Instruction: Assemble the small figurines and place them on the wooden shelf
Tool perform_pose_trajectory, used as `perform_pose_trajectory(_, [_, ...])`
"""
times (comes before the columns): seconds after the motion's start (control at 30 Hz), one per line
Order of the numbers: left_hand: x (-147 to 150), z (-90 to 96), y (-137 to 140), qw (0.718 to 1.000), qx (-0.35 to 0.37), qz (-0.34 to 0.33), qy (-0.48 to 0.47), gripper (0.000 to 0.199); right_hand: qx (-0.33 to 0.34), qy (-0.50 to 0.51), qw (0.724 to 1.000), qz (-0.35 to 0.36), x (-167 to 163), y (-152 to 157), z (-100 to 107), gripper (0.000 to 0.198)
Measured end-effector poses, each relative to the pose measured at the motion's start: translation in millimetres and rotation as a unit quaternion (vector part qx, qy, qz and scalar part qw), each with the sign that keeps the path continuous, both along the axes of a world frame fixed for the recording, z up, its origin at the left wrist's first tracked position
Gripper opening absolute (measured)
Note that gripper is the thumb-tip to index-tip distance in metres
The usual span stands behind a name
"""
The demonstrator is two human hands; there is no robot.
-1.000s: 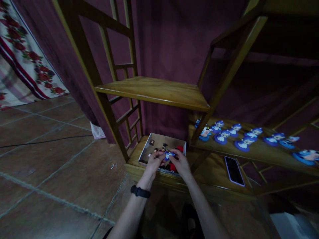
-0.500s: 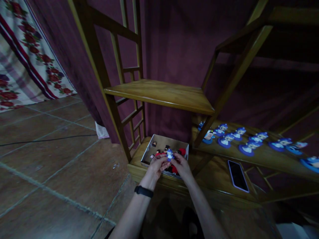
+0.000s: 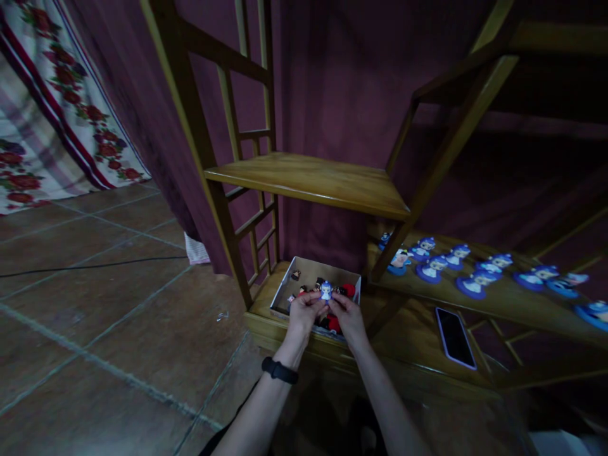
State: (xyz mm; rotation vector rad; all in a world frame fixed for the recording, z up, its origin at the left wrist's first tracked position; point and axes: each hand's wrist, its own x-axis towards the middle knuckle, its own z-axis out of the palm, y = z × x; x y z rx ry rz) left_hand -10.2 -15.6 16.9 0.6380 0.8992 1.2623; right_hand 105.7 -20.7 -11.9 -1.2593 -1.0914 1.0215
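Note:
A small blue-and-white figurine (image 3: 325, 291) is held upright between both hands, over the front part of a shallow cardboard box (image 3: 284, 286). My left hand (image 3: 304, 311) grips its left side with closed fingertips and wears a black band (image 3: 280, 370) at the wrist. From the other side, my right hand (image 3: 349, 315) pinches it. Inside the box lie several small figures in red and black, such as a red one (image 3: 349, 289); the hands hide part of them. The figurine's base is mostly covered by my fingers.
Several blue-based figurines (image 3: 431, 268) stand on the wooden shelf at right. A phone (image 3: 455, 337) lies on the lower board. Above the box juts a wooden shelf board (image 3: 308, 180), with a slanted post (image 3: 446, 158) to its right. A black cable (image 3: 95, 266) crosses the tiled floor.
The figurine has turned more upright and faces me more squarely. Both hands have shifted very slightly, and the whole view has moved a little to the right.

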Motion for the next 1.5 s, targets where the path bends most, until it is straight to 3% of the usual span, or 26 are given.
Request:
perform_pose_trajectory(0.27, [3.4, 0.7, -2.1, 0.999, 0.006, 0.036, 0.010, 0.032, 0.020, -0.045, 0.998, -0.027, -5.6, -1.7, -1.2, 0.027])
perform_pose_trajectory(0.53, [1.9, -0.5, -0.9, 0.999, 0.032, 0.035, -0.004, 0.039, 0.057, 0.055, 0.996, -0.043, -13.6, -0.4, 1.7, 0.021])
perform_pose_trajectory(0.87, [2.0, -1.4, -2.3, 0.999, 0.035, 0.029, 0.006, 0.036, 0.047, 0.059, 0.996, -0.039, -18.2, -6.3, 4.4, 0.019])
perform_pose_trajectory(1.23, [2.6, -14.4, 3.0, 0.982, 0.088, 0.062, 0.154, 0.028, 0.012, 0.129, 0.990, -0.049, -17.4, -4.5, 1.3, 0.031])
perform_pose_trajectory(1.5, [1.2, -7.8, 1.9, 0.984, 0.075, 0.052, 0.153, 0.028, 0.011, 0.148, 0.989, -0.027, -15.9, -8.8, 6.6, 0.027])
